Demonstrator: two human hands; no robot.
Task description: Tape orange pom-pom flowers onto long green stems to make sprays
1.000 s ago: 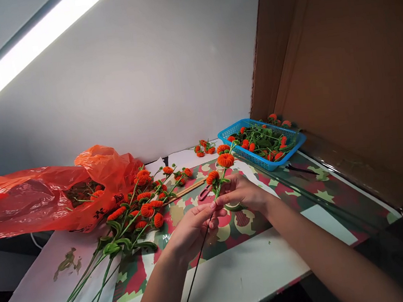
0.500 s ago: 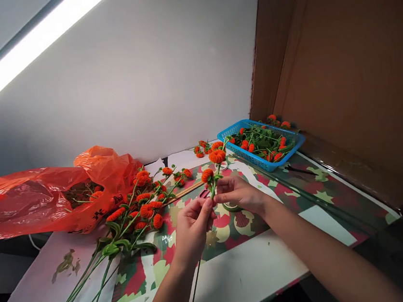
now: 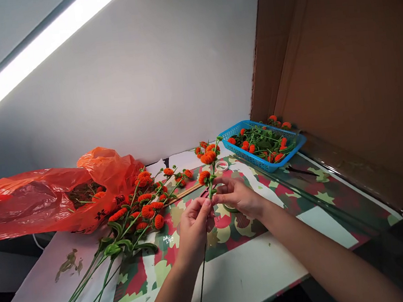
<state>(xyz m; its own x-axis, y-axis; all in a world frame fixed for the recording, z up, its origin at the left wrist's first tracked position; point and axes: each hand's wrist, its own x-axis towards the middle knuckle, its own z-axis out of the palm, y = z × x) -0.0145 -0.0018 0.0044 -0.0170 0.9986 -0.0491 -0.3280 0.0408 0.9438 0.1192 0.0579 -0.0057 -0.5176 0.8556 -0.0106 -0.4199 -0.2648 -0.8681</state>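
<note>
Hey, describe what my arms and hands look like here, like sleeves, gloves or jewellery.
Your left hand and right hand are ungloved. Both forearms are bare as far as they show, with no sleeve, watch or bracelet visible.

Free air above right hand [image 3: 240, 198], basket [image 3: 273, 166] beyond

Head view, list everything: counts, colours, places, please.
Light: one, white, upper left
Wall: one, grey, rear
Cardboard: count unclear, brown, right
Plastic bag: one, red, left
Loose sprigs: several, orange, beside bag
Basket: one, blue, rear right
Flowers: many, orange, in basket
Sticks: count unclear, tan, centre
White ring: one, white, left of basket
Green ring: one, green, centre
Patterned covering: one, multicoloured, centre
White sheets: several, white, foreground
Held sprig: one, orange, centre
Left hand: one, gripping held sprig
Right hand: one, touching held sprig
</note>
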